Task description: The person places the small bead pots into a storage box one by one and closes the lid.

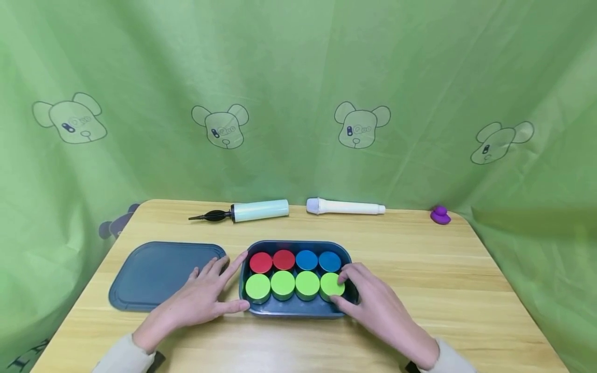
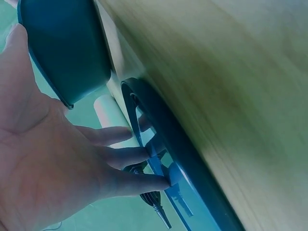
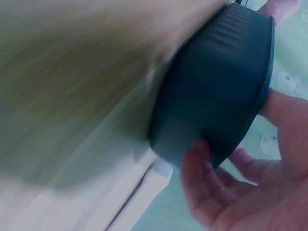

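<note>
A dark blue rectangular box holds short cylinders in two rows. Two red ones and two blue ones fill the back row, with several light green ones in front. My right hand has its thumb and index finger at the rightmost green cylinder, pinching its right side. Outside the box's wall, other fingers of that hand show in the right wrist view. With fingers spread, my left hand reaches the box's left edge with thumb and index finger; its other fingertips touch the flat dark blue lid.
Along the table's back edge lie a light blue hand pump with a black nozzle, a white microphone-shaped stick and a small purple duck-like toy. A green printed curtain hangs behind the wooden table.
</note>
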The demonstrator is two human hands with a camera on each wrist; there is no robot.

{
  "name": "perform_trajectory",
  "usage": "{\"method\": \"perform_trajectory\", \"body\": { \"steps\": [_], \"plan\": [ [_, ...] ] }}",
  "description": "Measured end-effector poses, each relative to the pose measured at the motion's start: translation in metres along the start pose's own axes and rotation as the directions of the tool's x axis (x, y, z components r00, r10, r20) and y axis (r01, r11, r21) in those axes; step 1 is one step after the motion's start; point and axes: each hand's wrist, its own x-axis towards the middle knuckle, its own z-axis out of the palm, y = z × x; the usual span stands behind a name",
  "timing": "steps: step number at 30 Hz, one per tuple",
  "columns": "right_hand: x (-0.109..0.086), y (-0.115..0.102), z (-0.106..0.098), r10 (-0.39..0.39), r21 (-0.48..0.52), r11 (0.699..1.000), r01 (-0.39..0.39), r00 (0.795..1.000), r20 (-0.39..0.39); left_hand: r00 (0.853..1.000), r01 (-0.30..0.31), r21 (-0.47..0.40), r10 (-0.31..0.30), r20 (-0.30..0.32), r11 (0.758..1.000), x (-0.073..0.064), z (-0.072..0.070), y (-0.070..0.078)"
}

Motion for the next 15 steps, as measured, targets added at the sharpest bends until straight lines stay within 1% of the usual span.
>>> {"method": "perform_trajectory", "body": {
  "steps": [4,9,12,15],
  "plan": [
    [-0.006,0.01,-0.004,-0.013,0.076,0.997,0.013,1.0,-0.001,1.0,-0.001,0.005,0.001,-0.017,1.0,-0.002,-0.001,0.002],
    [-0.006,0.027,-0.002,-0.038,0.159,0.987,0.032,0.999,0.036,0.998,-0.03,-0.005,0.029,-0.063,1.0,-0.004,0.001,-0.001],
    [-0.004,0.035,-0.002,-0.041,0.22,0.975,0.02,0.995,0.092,0.994,-0.06,-0.029,0.057,-0.094,0.998,-0.005,0.003,-0.004],
    [-0.001,0.042,-0.002,-0.026,0.309,0.951,-0.027,0.986,0.165,0.987,-0.088,-0.045,0.081,-0.139,0.995,-0.006,0.002,-0.008]
  ]
}}
